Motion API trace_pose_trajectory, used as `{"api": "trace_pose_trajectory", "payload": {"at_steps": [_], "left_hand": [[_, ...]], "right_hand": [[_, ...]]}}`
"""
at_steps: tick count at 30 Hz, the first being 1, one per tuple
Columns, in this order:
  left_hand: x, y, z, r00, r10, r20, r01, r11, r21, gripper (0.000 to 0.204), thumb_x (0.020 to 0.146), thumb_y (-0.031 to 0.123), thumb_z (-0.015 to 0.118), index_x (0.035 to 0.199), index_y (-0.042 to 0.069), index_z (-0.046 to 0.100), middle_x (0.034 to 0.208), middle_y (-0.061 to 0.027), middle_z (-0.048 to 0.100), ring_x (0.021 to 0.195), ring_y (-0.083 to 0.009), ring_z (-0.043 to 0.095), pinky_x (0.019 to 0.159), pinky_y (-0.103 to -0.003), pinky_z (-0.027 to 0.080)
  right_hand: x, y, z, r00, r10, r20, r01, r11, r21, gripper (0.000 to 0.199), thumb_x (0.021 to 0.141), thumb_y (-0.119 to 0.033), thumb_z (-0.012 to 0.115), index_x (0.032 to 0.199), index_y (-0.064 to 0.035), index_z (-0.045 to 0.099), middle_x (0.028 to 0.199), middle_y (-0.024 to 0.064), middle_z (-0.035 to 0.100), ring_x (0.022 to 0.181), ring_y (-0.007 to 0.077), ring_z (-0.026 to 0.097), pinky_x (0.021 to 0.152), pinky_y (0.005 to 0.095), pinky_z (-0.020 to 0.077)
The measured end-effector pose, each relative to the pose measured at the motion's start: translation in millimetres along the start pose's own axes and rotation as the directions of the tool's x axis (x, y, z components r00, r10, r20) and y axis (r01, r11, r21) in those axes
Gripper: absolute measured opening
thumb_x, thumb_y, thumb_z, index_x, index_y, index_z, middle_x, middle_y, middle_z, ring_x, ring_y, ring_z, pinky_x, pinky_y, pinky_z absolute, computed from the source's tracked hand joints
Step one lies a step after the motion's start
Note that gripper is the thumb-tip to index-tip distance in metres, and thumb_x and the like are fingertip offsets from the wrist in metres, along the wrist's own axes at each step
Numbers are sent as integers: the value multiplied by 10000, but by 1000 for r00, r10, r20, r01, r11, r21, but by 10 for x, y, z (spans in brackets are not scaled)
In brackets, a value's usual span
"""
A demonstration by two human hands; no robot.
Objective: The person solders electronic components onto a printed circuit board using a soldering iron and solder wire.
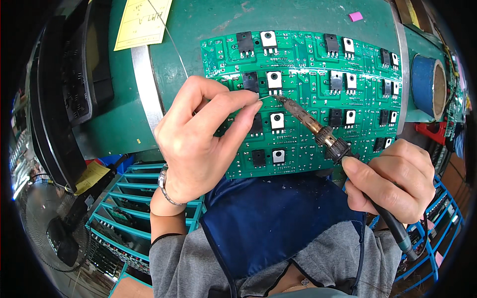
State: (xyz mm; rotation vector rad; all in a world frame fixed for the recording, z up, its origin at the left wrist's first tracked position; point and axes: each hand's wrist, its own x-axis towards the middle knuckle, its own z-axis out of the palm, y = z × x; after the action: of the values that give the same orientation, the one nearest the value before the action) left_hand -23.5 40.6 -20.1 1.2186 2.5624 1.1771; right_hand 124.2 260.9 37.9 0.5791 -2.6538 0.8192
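Note:
A large green circuit board with rows of black and white power components lies on the green bench. My left hand pinches a thin solder wire whose end meets the board just under a white-tabbed component. My right hand grips the black handle of a soldering iron. Its brown, worn tip touches the board at the same spot as the wire's end. A metal bracelet sits on my left wrist.
A yellow paper note lies at the back left and a roll of blue tape at the right. Teal racks holding more boards stand below left, beside a black fan. A dark blue apron covers my lap.

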Motion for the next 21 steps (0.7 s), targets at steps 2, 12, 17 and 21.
{"api": "trace_pose_trajectory", "payload": {"at_steps": [2,12,17,21], "left_hand": [[3,-1,-2,1000,7,1,-7,1000,4,208,700,2,825,885,75,764,782,11,580,650,-74,473,515,-236,298],[-12,4,-102,999,-17,35,16,1000,18,227,712,-9,817,913,84,770,811,-1,545,610,-76,482,505,-232,352],[-78,73,-254,988,-136,66,143,983,-119,226,722,-25,806,916,82,767,820,-14,560,577,-79,509,493,-228,403],[-165,156,-401,935,-201,291,296,894,-337,199,637,27,803,833,17,771,727,-38,593,624,-107,520,537,-240,367]], "right_hand": [[8,-5,-9,1000,1,5,-1,1000,2,279,775,-146,805,939,62,716,672,43,591,499,139,517,416,241,354],[1,-11,10,1000,3,-7,-3,1000,7,269,769,-142,804,932,56,721,663,39,594,493,135,516,411,241,343],[0,-33,-10,999,38,13,-38,999,-10,258,744,-121,805,930,41,728,660,37,595,489,139,520,412,243,342],[-16,-87,-59,998,59,11,-59,997,-40,267,753,-151,809,924,37,729,659,37,590,495,142,522,412,245,345]]}}
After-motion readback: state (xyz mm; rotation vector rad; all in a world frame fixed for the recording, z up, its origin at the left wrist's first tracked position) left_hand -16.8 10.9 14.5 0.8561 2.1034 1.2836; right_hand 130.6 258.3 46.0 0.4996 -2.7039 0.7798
